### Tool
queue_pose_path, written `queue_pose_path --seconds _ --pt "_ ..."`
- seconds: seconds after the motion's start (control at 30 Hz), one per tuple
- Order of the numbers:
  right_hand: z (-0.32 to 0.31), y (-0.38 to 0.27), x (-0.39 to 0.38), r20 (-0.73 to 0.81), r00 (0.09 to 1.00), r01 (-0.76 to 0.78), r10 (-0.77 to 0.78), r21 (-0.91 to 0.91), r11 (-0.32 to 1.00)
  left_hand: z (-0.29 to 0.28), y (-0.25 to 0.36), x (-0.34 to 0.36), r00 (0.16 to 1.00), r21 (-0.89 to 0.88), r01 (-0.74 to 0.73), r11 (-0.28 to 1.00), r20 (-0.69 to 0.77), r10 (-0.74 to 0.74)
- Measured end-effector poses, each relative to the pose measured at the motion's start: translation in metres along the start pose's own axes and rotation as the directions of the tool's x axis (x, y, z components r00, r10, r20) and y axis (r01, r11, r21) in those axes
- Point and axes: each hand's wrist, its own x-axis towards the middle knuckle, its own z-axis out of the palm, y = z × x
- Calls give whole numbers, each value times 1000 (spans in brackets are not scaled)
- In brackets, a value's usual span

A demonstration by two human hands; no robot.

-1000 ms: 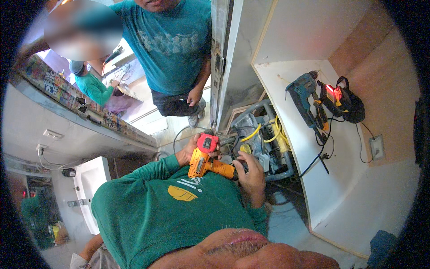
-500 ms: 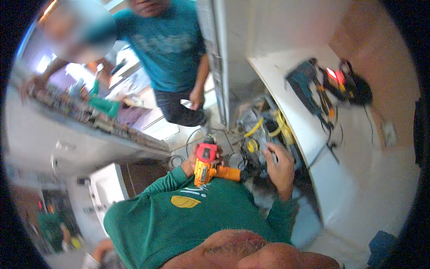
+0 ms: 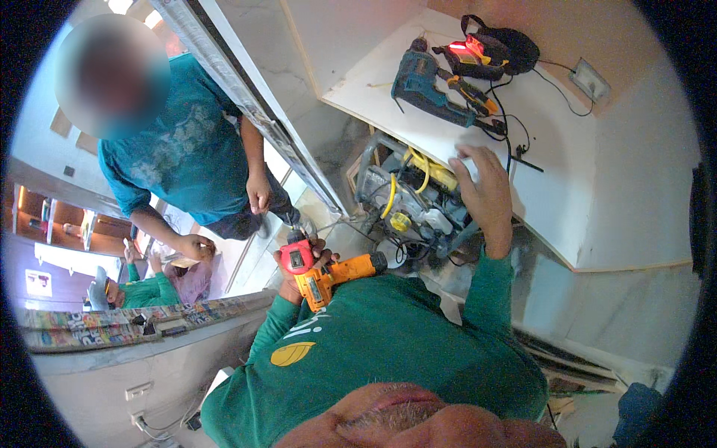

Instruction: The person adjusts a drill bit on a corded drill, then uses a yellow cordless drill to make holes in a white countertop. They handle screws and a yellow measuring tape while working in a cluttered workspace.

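My left hand (image 3: 287,284) is closed around the head of an orange and red cordless drill (image 3: 317,286). The drill lies across my green shirt front, its handle pointing right and its chuck pointing away from me. My right hand (image 3: 489,196) is raised at the edge of a white counter (image 3: 549,201), fingers apart and nothing in them. Whether its fingertips touch the edge, I cannot tell. Below that hand stands a dusty grey machine (image 3: 418,213) with yellow hoses and a yellow cap.
On the counter lie a teal corded drill (image 3: 417,78), orange-handled pliers (image 3: 474,95), a black device with a red light (image 3: 478,56) and cables to a wall socket (image 3: 590,81). A person in a teal shirt (image 3: 183,142) stands ahead left by the door frame (image 3: 261,89); another sits beyond.
My view has swung, so the counter and the person sit elsewhere in it. My right hand has risen from over the machine to the counter edge. The drill stays in my left hand.
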Motion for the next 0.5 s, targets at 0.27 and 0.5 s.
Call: queue_pose_path --seconds 0.27,0.5 --pt "40 8 93 7 990 125 -138 -475 871 -6 20 -2 999 -11 25 1000 24 -24" --pt "69 25 147 461 880 21 116 -281 959 -25 33 -31 999 -47 -36 998 21 37"
